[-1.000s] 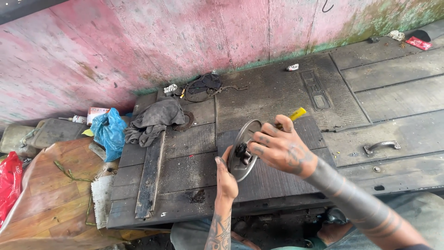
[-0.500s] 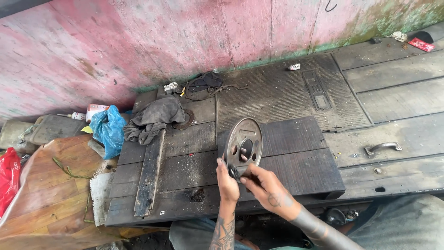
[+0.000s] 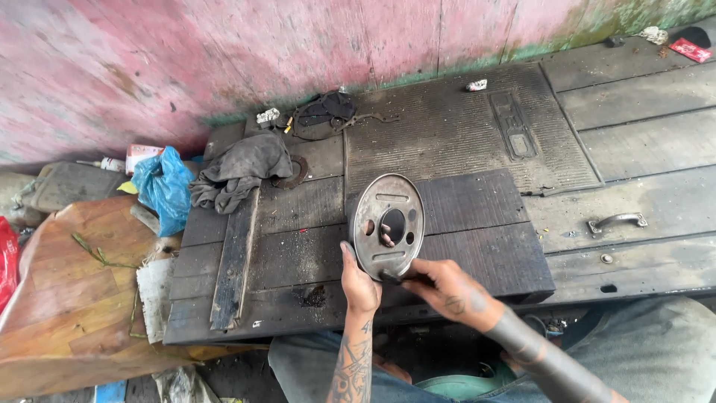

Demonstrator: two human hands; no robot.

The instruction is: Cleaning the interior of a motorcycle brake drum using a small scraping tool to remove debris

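A round grey metal plate [image 3: 388,224] with a central hole and several slots stands on edge on the dark wooden boards [image 3: 283,254]. My left hand [image 3: 359,282] grips its lower left rim, a fingertip showing through the central hole. My right hand [image 3: 447,287] is closed on a thin dark tool at the plate's bottom edge; the tool is mostly hidden by the fingers.
A grey rag [image 3: 239,170] and a blue plastic bag [image 3: 162,186] lie at the left. A loose dark plank [image 3: 235,261] rests on the boards. A ribbed rubber mat [image 3: 462,127] and a metal handle [image 3: 616,222] sit to the right. A pink wall runs behind.
My right hand came off the plate's top, dropped to its bottom edge, and the yellow-handled tool is no longer seen. The plate now faces me upright.
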